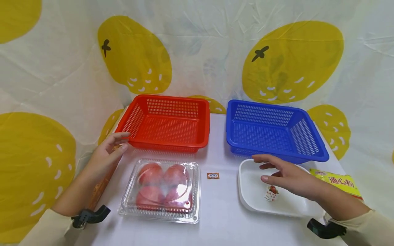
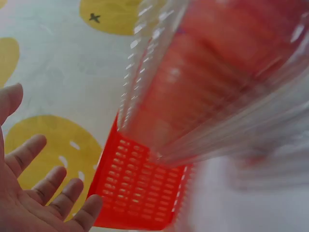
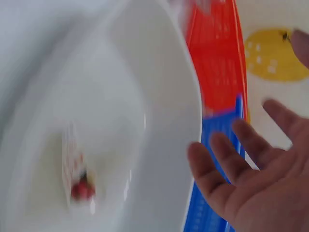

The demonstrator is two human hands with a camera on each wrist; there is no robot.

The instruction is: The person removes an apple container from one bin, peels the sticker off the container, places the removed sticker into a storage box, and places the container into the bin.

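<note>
Two hands showed in my head view. The left hand (image 1: pixel 106 153), fingers loose and empty, hovered centre-left beside the red basket (image 1: pixel 166 123), above the clear tomato box (image 1: pixel 161 189). The right hand (image 1: pixel 286 177), fingers spread, holding nothing, hung lower right over the white tray (image 1: pixel 250 191) and its small packet (image 1: pixel 271 193); the blue basket (image 1: pixel 274 131) stood behind.

On the left wrist view, straight fingers (image 2: pixel 46 186) sat lower left; the blurred box filled the right.

On the right wrist view, open fingers (image 3: pixel 241 159) were at the tray's rim.

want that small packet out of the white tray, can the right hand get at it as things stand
Probably yes. The right hand hovers open just above the packet, which lies alone in the shallow white tray, with nothing over it and a low rim.
</note>
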